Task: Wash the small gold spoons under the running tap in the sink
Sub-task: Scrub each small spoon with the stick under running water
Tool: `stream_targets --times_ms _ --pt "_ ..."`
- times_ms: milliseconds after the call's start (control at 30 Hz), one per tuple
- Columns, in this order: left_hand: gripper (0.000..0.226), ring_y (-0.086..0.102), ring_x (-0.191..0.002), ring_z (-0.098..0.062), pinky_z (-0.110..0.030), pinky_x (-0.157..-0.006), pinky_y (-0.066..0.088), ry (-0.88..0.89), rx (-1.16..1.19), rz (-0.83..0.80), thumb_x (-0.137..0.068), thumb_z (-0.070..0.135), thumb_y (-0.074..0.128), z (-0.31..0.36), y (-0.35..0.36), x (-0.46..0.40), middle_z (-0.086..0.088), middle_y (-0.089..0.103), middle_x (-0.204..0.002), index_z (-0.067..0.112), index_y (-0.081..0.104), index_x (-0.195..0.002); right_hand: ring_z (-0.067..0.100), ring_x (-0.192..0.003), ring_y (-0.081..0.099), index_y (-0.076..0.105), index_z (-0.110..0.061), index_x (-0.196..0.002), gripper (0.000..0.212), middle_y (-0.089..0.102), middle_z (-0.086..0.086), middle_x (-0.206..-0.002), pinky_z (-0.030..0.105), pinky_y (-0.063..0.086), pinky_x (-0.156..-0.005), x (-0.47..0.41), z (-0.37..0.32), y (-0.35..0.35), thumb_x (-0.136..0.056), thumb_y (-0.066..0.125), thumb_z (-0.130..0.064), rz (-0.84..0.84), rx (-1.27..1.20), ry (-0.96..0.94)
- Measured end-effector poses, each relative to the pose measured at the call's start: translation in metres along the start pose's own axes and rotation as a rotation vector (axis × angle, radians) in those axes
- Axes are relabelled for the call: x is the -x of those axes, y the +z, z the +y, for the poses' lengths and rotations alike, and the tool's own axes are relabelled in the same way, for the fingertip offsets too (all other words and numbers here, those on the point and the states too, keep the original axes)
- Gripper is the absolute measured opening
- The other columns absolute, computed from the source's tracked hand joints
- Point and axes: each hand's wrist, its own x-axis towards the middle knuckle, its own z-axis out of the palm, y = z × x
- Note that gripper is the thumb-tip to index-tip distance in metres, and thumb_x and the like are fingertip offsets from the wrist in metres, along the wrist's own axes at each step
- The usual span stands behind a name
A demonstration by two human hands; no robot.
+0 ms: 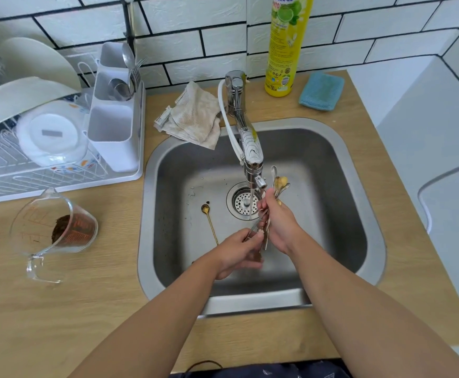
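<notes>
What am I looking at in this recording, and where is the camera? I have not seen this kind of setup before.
There is no machine here. A person wears one wide-angle camera on the head, looking down at their own bare arms over a steel sink. The right hand grips a bundle of small spoons, bowls up, beside the tap, whose water runs into the drain. The left hand pinches the lower ends of the handles. One gold spoon lies loose on the sink floor. On the wooden counter: a dish rack, a glass measuring jug with dark residue, a cloth, a yellow soap bottle and a blue sponge.
</notes>
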Motion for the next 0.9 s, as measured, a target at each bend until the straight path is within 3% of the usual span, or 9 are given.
stream_targets --times_ms 100,200,333,467,533,633,767,900 --pt "0.019 0.057 -0.063 -0.009 -0.028 -0.07 0.058 0.008 -0.016 0.01 -0.105 0.026 0.049 0.0 0.005 -0.001 -0.006 0.05 -0.082 0.009 0.051 -0.098 0.012 -0.064 0.047 0.061 -0.017 -0.069 0.051 0.057 0.0 -0.073 0.031 0.041 -0.068 -0.001 -0.001 0.0 -0.104 0.05 -0.053 -0.005 -0.047 0.007" --pt "0.017 0.055 -0.068 -0.012 -0.023 -0.065 0.054 0.024 -0.048 0.044 -0.107 0.02 0.043 0.002 0.008 -0.001 -0.007 0.053 -0.083 0.009 0.049 -0.095 0.009 -0.059 0.054 0.061 -0.016 -0.068 0.048 0.066 -0.001 -0.073 0.025 0.047 -0.062 0.0 -0.001 0.0 -0.104 0.052 -0.046 -0.097 -0.135 0.01" --pt "0.006 0.056 -0.075 -0.014 -0.024 -0.064 0.051 0.055 -0.006 0.103 -0.104 0.012 0.046 0.008 0.009 -0.005 -0.011 0.058 -0.09 0.007 0.047 -0.105 0.008 -0.051 0.044 0.053 -0.014 -0.076 0.04 0.067 -0.001 -0.075 0.02 0.042 -0.052 0.002 0.0 0.002 -0.107 0.05 -0.039 -0.105 -0.121 -0.039" --pt "0.02 0.071 -0.09 -0.018 -0.029 -0.076 0.058 0.089 0.305 0.081 -0.096 0.011 0.062 0.012 0.008 -0.001 -0.015 0.064 -0.108 0.004 0.049 -0.109 0.007 -0.041 0.036 0.048 -0.015 -0.075 0.043 0.062 -0.002 -0.068 0.02 0.035 -0.042 -0.001 -0.004 0.0 -0.108 0.048 -0.041 0.027 -0.214 -0.064" --pt "0.025 0.074 -0.088 -0.021 -0.028 -0.076 0.058 0.051 0.201 0.038 -0.095 0.016 0.066 0.009 0.005 0.002 -0.015 0.065 -0.111 0.005 0.051 -0.111 0.006 -0.04 0.031 0.046 -0.016 -0.074 0.044 0.054 -0.002 -0.066 0.019 0.03 -0.04 -0.002 -0.006 -0.003 -0.108 0.047 -0.044 0.047 -0.287 -0.078" --pt "0.015 0.073 -0.079 -0.018 -0.023 -0.066 0.055 0.03 0.011 -0.033 -0.1 0.018 0.059 0.005 0.003 0.003 -0.012 0.072 -0.097 0.006 0.057 -0.107 0.006 -0.041 0.029 0.045 -0.018 -0.074 0.044 0.05 -0.002 -0.064 0.019 0.028 -0.042 -0.002 -0.007 -0.005 -0.107 0.046 -0.046 0.042 -0.322 -0.087" --pt "0.016 0.064 -0.061 -0.01 -0.019 -0.056 0.05 0.07 -0.001 -0.008 -0.103 0.015 0.052 0.009 0.005 0.004 -0.008 0.07 -0.08 0.005 0.061 -0.094 0.006 -0.039 0.029 0.045 -0.018 -0.075 0.042 0.051 -0.003 -0.063 0.019 0.03 -0.04 -0.001 -0.006 -0.004 -0.107 0.048 -0.045 -0.004 -0.328 -0.051" --pt "0.018 0.062 -0.06 -0.009 -0.019 -0.055 0.05 0.077 0.006 -0.032 -0.103 0.016 0.054 0.009 0.007 0.005 -0.007 0.07 -0.079 0.006 0.063 -0.091 0.005 -0.037 0.025 0.043 -0.018 -0.074 0.042 0.045 -0.004 -0.059 0.019 0.024 -0.038 0.0 -0.006 -0.003 -0.108 0.047 -0.043 -0.023 -0.341 -0.041"
